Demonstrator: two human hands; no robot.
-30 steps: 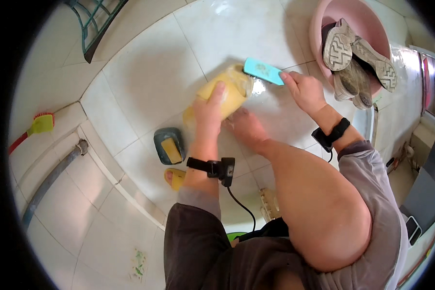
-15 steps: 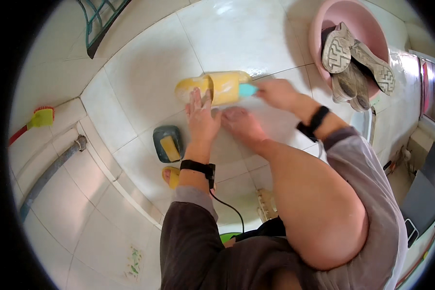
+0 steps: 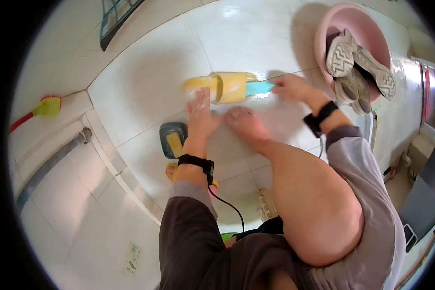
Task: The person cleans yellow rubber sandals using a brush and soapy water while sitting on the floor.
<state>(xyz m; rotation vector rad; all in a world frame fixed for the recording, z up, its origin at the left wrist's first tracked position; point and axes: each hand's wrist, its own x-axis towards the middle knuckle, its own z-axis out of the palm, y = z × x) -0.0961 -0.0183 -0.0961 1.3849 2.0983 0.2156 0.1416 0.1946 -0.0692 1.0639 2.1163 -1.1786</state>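
A yellow slipper [image 3: 233, 89] with patches of white suds lies on the pale tiled floor in front of my bare foot. My left hand [image 3: 201, 118], its fingers stretched out and wet with foam, rests against the slipper's left end. My right hand [image 3: 294, 88] is wrapped round the handle of a turquoise brush [image 3: 259, 88]. That brush points into the slipper's right-hand opening, so its far end is hidden under the strap. Close to my left wrist sits a dark soap dish [image 3: 172, 127] with a yellow bar of soap [image 3: 174, 144] in it.
At the far right stands a pink basin [image 3: 322, 43] holding dirty shoes [image 3: 341, 59], soles showing. A green scrubbing brush with a red handle [image 3: 47, 106] is at the left, above a grey pipe [image 3: 53, 157]. A green rack [image 3: 110, 21] stands at the far left.
My right hand has drawn the turquoise brush to the right, so more of it shows outside the slipper. The left hand stays at the slipper's left end. The whole view has shifted slightly.
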